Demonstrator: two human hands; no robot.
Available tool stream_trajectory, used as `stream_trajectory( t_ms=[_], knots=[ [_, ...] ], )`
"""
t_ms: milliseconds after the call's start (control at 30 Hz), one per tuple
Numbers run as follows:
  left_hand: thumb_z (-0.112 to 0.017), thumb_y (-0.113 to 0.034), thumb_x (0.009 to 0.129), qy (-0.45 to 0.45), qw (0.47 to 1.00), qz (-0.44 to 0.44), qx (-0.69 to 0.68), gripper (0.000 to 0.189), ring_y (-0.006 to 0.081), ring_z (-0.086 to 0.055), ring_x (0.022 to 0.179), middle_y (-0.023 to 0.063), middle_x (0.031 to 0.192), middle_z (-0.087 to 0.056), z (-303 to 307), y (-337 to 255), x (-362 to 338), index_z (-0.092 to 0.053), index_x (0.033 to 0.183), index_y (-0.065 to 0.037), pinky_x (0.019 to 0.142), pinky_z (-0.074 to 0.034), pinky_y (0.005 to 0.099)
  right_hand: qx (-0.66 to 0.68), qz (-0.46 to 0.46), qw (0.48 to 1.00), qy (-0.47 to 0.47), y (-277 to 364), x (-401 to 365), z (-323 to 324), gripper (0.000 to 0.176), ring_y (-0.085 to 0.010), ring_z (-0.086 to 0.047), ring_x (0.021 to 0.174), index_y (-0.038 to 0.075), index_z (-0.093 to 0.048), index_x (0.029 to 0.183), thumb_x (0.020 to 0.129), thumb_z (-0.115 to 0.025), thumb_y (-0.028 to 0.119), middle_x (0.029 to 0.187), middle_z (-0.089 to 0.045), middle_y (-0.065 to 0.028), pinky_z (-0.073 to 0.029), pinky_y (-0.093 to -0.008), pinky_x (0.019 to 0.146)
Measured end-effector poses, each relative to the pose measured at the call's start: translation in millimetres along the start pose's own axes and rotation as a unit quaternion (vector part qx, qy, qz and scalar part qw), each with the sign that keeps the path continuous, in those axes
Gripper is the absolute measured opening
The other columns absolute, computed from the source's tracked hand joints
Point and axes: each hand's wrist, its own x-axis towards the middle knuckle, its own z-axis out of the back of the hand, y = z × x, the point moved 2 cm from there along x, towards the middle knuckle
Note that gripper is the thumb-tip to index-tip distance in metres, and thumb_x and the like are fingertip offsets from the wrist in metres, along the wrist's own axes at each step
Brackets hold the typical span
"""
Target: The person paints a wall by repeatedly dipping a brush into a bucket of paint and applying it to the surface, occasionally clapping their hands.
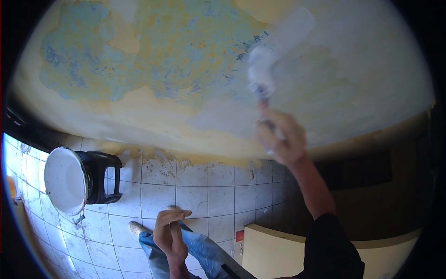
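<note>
White-coated applicator [261, 72] gripped in the right hand [284, 135], left hand [172, 235] loose and empty, and even, overlapping strokes suit this patchy wall [162, 56]!

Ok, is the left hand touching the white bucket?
Apart. The head view shows the left hand away from the white bucket, with tiled floor plainly visible between them.

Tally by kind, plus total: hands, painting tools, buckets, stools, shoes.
Hands: 2 (left hand, right hand)
Painting tool: 1
White bucket: 1
Black stool: 1
Shoes: 2 (one, other, partly hidden)
Total: 7
</note>
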Motion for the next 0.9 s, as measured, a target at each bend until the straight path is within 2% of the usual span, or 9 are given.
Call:
stream_trajectory(
  t_ms=[33,133,267,333,467,600,733,833,900],
  knots=[
    [-0.043,0.017,0.094,-0.003,1.0,0.016,-0.01,0.028,0.0253,-0.072,0.097,0.0186,0.104,-0.07,0,4,-2,-0.065,0.105,0.004,0.09,-0.054,0.0343,-0.041,0.055,0.998,0.011,3,-6,-13,0.027,-0.0258,-0.075,0.089,0.003,-0.066,0.105,0.085,-0.083,0.008,0.122,-0.072,-0.0253,-0.061,-0.0287,0.065],
    [-0.044,0.009,0.098,-0.01,0.998,0.048,-0.027,0.023,0.0248,-0.069,0.098,0.0177,0.104,-0.07,1,18,-11,-0.064,0.108,0.003,0.092,-0.052,0.0355,0.039,0.037,0.999,0.003,0,-18,-20,0.027,-0.0253,-0.076,0.085,0.004,-0.066,0.106,0.086,-0.083,0.013,0.121,-0.072,-0.0252,-0.061,-0.0295,0.062],
    [-0.047,-0.003,0.104,0.02,0.999,0.045,0.011,0.017,0.0252,-0.068,0.097,0.0166,0.104,-0.069,4,16,-10,-0.062,0.111,0.001,0.091,-0.052,0.0362,0.007,-0.04,0.999,-0.008,-22,36,62,0.019,-0.0308,-0.075,0.092,-0.001,-0.066,0.112,0.099,-0.067,0.013,0.117,-0.073,-0.0261,-0.063,-0.0385,0.071],
    [-0.047,-0.001,0.104,0.022,0.998,0.049,-0.029,0.017,0.0256,-0.069,0.098,0.0166,0.104,-0.069,-1,12,-7,-0.062,0.111,0.001,0.09,-0.052,0.0363,-0.054,-0.026,0.996,-0.064,-30,66,95,0.025,-0.0354,-0.075,0.097,-0.008,-0.064,0.116,0.109,-0.054,0.013,0.115,-0.073,-0.0299,-0.064,-0.0441,0.078],
    [-0.044,0.003,0.102,0.054,0.996,0.048,-0.045,0.02,0.0265,-0.069,0.099,0.0172,0.104,-0.07,4,13,-4,-0.062,0.111,0.001,0.09,-0.053,0.036,-0.062,0.075,0.96,-0.262,-30,97,107,0.027,-0.035,-0.075,0.097,-0.01,-0.064,0.114,0.11,-0.054,0.014,0.113,-0.074,-0.0284,-0.064,-0.0435,0.08],
    [-0.044,0.012,0.097,0.034,0.994,0.055,-0.083,0.025,0.0262,-0.072,0.097,0.0196,0.103,-0.072,25,14,-9,-0.067,0.106,0.004,0.091,-0.053,0.0342,-0.139,0.006,0.985,-0.101,-10,54,37,0.032,-0.033,-0.075,0.099,0.0,-0.07,0.117,0.086,-0.07,-0.005,0.118,-0.076,-0.019,-0.061,-0.0388,0.081],
    [-0.046,0.005,0.101,0.045,0.992,0.098,-0.069,0.02,0.0262,-0.07,0.096,0.0187,0.104,-0.069,55,11,-36,-0.064,0.11,0.003,0.091,-0.052,0.0361,0.083,-0.149,0.985,-0.016,53,9,-54,0.023,-0.0285,-0.075,0.089,0.002,-0.072,0.107,0.085,-0.073,-0.004,0.118,-0.075,-0.0179,-0.063,-0.0365,0.071],
    [-0.047,0.003,0.103,0.055,0.991,0.103,-0.069,0.018,0.027,-0.071,0.098,0.0189,0.104,-0.069,75,0,-49,-0.064,0.109,0.004,0.091,-0.052,0.0359,0.102,-0.169,0.979,0.049,55,-21,-79,0.022,-0.0274,-0.075,0.088,0.003,-0.071,0.107,0.086,-0.072,-0.003,0.114,-0.074,-0.0167,-0.063,-0.0366,0.074],
    [-0.047,0.0,0.105,0.067,0.992,0.089,-0.061,0.018,0.0271,-0.071,0.097,0.019,0.103,-0.069,88,-11,-49,-0.064,0.109,0.004,0.091,-0.052,0.036,0.073,-0.182,0.98,0.025,32,-3,-43,0.033,-0.0293,-0.076,0.096,0.0,-0.072,0.114,0.087,-0.058,-0.013,0.108,-0.075,-0.0162,-0.062,-0.0375,0.083]
  ],
)
